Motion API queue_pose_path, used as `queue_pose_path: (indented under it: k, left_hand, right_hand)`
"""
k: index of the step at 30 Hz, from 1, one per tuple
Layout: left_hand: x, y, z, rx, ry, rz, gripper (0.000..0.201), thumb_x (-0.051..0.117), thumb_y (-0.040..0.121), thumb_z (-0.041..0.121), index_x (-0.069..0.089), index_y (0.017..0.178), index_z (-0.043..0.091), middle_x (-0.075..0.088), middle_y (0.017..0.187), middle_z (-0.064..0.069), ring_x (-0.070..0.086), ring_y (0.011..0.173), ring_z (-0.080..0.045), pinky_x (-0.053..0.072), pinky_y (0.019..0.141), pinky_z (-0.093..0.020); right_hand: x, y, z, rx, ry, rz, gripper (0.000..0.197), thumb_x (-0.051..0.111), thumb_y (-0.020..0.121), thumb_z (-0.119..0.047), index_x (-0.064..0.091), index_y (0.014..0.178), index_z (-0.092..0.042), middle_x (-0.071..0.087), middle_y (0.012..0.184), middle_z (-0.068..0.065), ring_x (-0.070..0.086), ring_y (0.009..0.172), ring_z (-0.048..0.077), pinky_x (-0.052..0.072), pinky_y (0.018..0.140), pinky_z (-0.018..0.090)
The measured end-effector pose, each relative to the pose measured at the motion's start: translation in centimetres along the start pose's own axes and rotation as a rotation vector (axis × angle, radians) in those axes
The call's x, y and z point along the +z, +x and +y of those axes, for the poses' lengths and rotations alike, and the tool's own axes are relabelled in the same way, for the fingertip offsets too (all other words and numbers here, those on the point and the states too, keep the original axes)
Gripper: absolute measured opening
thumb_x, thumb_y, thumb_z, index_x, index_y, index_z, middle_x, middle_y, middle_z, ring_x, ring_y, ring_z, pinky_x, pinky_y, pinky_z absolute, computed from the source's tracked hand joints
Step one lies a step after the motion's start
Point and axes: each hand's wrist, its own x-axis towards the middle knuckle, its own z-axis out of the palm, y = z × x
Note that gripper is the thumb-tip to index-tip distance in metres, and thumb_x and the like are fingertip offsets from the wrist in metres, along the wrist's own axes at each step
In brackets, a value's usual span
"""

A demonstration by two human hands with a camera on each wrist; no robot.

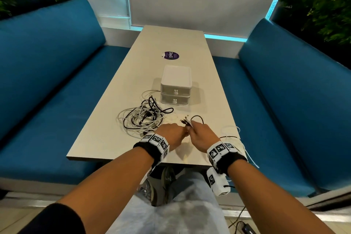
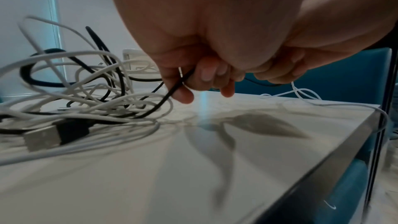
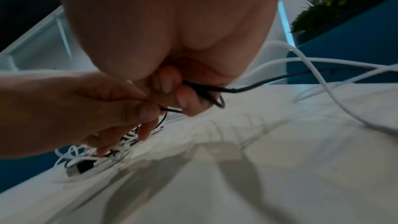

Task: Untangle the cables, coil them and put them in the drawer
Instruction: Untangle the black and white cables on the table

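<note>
a: where is the thin black cable (image 1: 196, 118) in all this?

b: it is being held between both hands, just above the pale rectangular desk (image 1: 106, 138). the right hand (image 1: 201, 135) is gripping it with curled fingers, and a small loop with several plug ends is sticking out past the knuckles. the left hand (image 1: 171, 133) is pinching the same black strand close beside it, fingers curled too.

a: so is anything coiled yet?

b: i'd judge not. that loop looks like the very start of a coil, or just a gathered end. the strand from the left hand is running back into the loose heap of white and black cables (image 1: 144, 118), which is lying on the desk just left of the hands and looking knotted through itself.

a: and the drawer?

b: the small white two-drawer plastic box (image 1: 175, 84) is sitting beyond the heap, near it, with both drawers looking closed. nothing is visibly stowed.

a: anything else loose?

b: a thin white cable (image 1: 230, 131) is trailing near the right desk edge, apart from the heap. so i'd say the task is early: one cable is being worked free, while the coiling, opening and stowing are all waiting.
</note>
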Motion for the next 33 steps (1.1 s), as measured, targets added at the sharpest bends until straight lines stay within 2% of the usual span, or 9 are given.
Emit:
queue_pose_path:
  k: [4,7,9,12,15,19,24,30,33]
  left_hand:
    - [0.2,-0.3,-0.6,-0.036,-0.162,0.054,0.033,0.033,0.106,0.040,0.051,0.129,0.024,0.067,0.097,-0.014,0.062,0.087,-0.036,0.036,0.062,-0.034]
    - [0.8,-0.7,-1.4,-0.091,-0.414,0.057,0.028,0.040,0.104,0.040,0.057,0.116,0.022,0.066,0.092,-0.012,0.061,0.083,-0.033,0.043,0.066,-0.036]
    - [1.4,-0.7,-2.3,-0.113,-0.523,0.049,0.025,0.045,0.103,0.037,0.060,0.104,0.017,0.063,0.083,-0.007,0.059,0.078,-0.030,0.041,0.065,-0.032]
    - [2.4,-0.7,-3.5,-0.080,-0.539,0.045,0.021,0.047,0.102,0.028,0.065,0.100,0.017,0.066,0.089,-0.005,0.061,0.085,-0.028,0.046,0.073,-0.033]
    - [2.8,-0.8,-4.2,-0.089,-0.537,0.067,0.021,0.047,0.101,0.023,0.067,0.099,0.017,0.070,0.095,-0.005,0.061,0.089,-0.027,0.046,0.079,-0.033]
    - [3.0,-0.5,-3.2,-0.031,-0.407,0.030,0.025,0.042,0.103,0.029,0.064,0.101,0.018,0.070,0.098,-0.007,0.061,0.092,-0.029,0.049,0.080,-0.039]
    - [2.0,0.4,-1.5,-0.081,-0.256,0.064,0.027,0.036,0.105,0.032,0.058,0.108,0.016,0.065,0.099,-0.014,0.061,0.090,-0.035,0.049,0.071,-0.037]
    - [1.7,0.4,-1.5,-0.099,-0.180,0.037,0.026,0.037,0.104,0.032,0.058,0.104,0.016,0.066,0.098,-0.015,0.061,0.088,-0.036,0.039,0.063,-0.034]
    - [1.8,0.2,-1.7,-0.097,-0.184,0.029,0.025,0.036,0.104,0.032,0.057,0.105,0.017,0.066,0.096,-0.015,0.062,0.087,-0.037,0.040,0.064,-0.035]
  right_hand:
    - [-0.2,0.1,0.7,0.033,0.037,-0.084,0.024,0.042,0.099,-0.023,0.060,0.110,-0.012,0.063,0.112,0.014,0.059,0.102,0.033,0.045,0.083,0.037]
    - [-0.4,0.1,1.4,0.032,-0.061,-0.068,0.023,0.044,0.099,-0.030,0.060,0.109,-0.018,0.064,0.105,0.011,0.060,0.096,0.031,0.047,0.078,0.037]
    - [-0.7,-0.1,2.0,0.076,-0.186,-0.048,0.026,0.042,0.100,-0.036,0.058,0.114,-0.021,0.064,0.102,0.012,0.061,0.092,0.032,0.048,0.074,0.037]
    - [-1.9,-0.5,3.4,0.154,-0.355,0.014,0.027,0.039,0.101,-0.033,0.054,0.118,-0.019,0.063,0.100,0.011,0.062,0.088,0.032,0.047,0.067,0.035]
    - [-3.4,-1.1,5.3,0.316,-0.394,0.061,0.025,0.037,0.100,-0.027,0.054,0.118,-0.022,0.060,0.100,0.009,0.061,0.087,0.029,0.047,0.069,0.036]
    - [-3.6,-1.7,6.3,0.430,-0.380,0.086,0.025,0.037,0.100,-0.026,0.057,0.114,-0.019,0.062,0.102,0.009,0.056,0.083,0.028,0.047,0.071,0.036]
    - [-2.1,-0.7,3.5,0.291,-0.202,0.165,0.029,0.030,0.103,-0.030,0.050,0.114,-0.013,0.064,0.094,0.016,0.059,0.079,0.035,0.044,0.066,0.036]
    - [-0.3,0.2,0.8,0.114,-0.040,0.204,0.041,0.031,0.104,-0.034,0.036,0.142,-0.021,0.065,0.095,0.022,0.061,0.088,0.043,0.050,0.074,0.044]
    - [-0.1,-0.1,0.5,0.054,-0.043,0.188,0.036,0.034,0.104,-0.032,0.046,0.134,-0.018,0.066,0.095,0.020,0.060,0.087,0.042,0.049,0.072,0.043]
